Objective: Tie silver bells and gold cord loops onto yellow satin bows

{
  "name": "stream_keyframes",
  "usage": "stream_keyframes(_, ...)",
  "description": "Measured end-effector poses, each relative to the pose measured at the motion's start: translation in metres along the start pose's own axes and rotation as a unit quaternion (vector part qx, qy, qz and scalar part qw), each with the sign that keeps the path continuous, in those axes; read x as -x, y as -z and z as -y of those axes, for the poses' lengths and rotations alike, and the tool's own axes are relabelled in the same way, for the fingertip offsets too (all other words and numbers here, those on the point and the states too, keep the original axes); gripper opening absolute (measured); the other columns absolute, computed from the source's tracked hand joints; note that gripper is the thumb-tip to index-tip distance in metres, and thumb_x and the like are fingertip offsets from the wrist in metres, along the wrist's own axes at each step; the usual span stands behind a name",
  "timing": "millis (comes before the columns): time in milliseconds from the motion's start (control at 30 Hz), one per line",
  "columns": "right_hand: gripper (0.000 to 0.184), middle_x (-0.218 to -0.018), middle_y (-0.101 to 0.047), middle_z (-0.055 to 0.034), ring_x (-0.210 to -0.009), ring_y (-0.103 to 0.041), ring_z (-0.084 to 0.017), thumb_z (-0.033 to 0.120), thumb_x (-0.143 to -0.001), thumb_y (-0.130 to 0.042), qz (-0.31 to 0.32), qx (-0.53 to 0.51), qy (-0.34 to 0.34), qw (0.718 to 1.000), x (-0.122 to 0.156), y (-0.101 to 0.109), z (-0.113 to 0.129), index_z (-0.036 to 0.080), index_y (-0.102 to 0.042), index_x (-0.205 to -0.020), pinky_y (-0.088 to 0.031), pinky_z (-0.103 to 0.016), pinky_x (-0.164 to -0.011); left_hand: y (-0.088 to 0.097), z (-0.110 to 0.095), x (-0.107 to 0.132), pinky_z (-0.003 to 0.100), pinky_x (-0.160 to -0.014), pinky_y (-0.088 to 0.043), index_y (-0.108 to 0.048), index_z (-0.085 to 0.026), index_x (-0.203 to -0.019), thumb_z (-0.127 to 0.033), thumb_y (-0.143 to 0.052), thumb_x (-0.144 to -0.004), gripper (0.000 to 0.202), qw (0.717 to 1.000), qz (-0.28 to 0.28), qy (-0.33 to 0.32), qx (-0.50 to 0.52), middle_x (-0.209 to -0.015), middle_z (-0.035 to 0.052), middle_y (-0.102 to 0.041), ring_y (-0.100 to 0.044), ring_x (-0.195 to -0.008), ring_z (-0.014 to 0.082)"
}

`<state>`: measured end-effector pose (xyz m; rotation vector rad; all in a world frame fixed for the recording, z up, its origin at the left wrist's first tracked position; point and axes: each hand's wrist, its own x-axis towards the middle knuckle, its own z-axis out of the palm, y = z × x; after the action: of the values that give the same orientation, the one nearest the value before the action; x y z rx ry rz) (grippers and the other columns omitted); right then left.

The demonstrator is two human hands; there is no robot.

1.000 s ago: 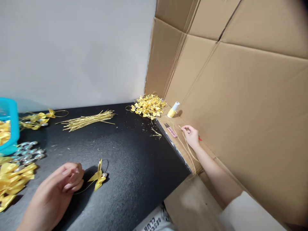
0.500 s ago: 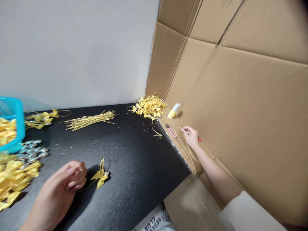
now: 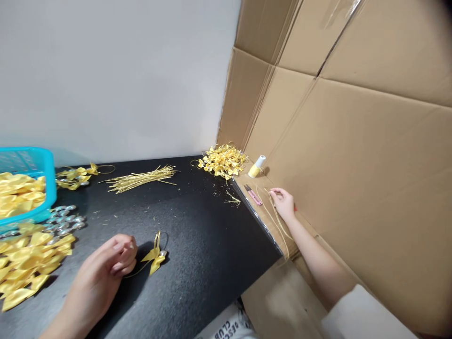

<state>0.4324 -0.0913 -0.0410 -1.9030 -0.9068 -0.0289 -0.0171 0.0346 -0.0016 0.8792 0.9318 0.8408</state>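
My left hand (image 3: 109, 273) is closed in a loose fist above the black table. A thin gold cord (image 3: 139, 272) runs into it from a yellow ribbon bow (image 3: 154, 258), which lies just to its right with a cord loop and a small silvery bead. Over on the cardboard ledge, my right hand (image 3: 283, 203) pinches pale yellow thread (image 3: 273, 212) between thumb and fingertips. Long strands of that thread trail toward the ledge's near edge. Pink thread snips (image 3: 253, 194) lie left of this hand, and a thread spool (image 3: 256, 166) stands beyond it.
At left are a blue basket (image 3: 52, 179) of yellow bows, loose bows (image 3: 38, 259) and silvery beads (image 3: 67, 220). Cut gold cords (image 3: 141, 179) lie at the back, near a heap of beaded bows (image 3: 224, 160). A cardboard wall (image 3: 370, 165) rises on the right.
The view has shifted slightly left, showing more of the basket. Both hands keep nearly the same pose and place on the table and ledge.
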Motion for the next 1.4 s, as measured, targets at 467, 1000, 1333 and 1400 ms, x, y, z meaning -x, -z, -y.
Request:
stream_keyframes(467,0.03,-0.079,-0.068,-0.0067,-0.053,-0.051,-0.011,0.044,-0.074,-0.067,-0.113,-0.073,0.066,0.989,0.013,0.008,0.078,0.015,-0.069,-0.081,-0.041,-0.025,-0.05,0.002,0.003,-0.003,0.019,-0.043,-0.019,-0.05,-0.018,-0.062,-0.037,-0.07,-0.069,0.029,0.996,0.027,-0.062,0.053,-0.05,-0.0084,-0.03,-0.021,-0.045,0.006)
stream_keyframes(1000,0.01,-0.102,-0.068,-0.0064,-0.094,-0.052,-0.024,0.026,-0.086,-0.066,0.395,0.149,0.482,0.768,0.155,-0.138,0.238,0.017,-0.07,-0.089,-0.036,-0.04,-0.078,0.005,0.009,-0.008,0.021,-0.045,-0.016,-0.042,-0.019,-0.06,-0.03,-0.06,-0.072,0.025,0.991,-0.017,-0.12,0.06,-0.051,-0.0083,-0.027,-0.02,-0.045,0.0062)
stream_keyframes(1333,0.009,-0.088,-0.071,-0.0019,-0.084,-0.057,-0.018,0.014,-0.084,-0.065,0.392,-0.061,0.344,0.851,0.149,-0.138,0.231,0.02,-0.066,-0.077,-0.04,-0.034,-0.078,0.004,0.008,-0.009,0.018,-0.045,-0.02,-0.059,-0.015,-0.074,-0.028,-0.065,-0.071,0.014,0.995,0.037,-0.096,0.003,-0.055,-0.0073,-0.039,-0.027,-0.047,0.0054)
stream_keyframes(1400,0.01,-0.084,-0.07,-0.0017,-0.082,-0.059,-0.017,0.012,-0.082,-0.065,0.392,-0.137,0.299,0.859,0.147,-0.138,0.23,0.02,-0.065,-0.075,-0.044,-0.033,-0.078,0.003,0.005,-0.009,0.018,-0.045,-0.022,-0.063,-0.014,-0.08,-0.028,-0.064,-0.072,0.016,0.994,0.072,-0.083,-0.021,-0.056,-0.0065,-0.041,-0.03,-0.048,0.006)
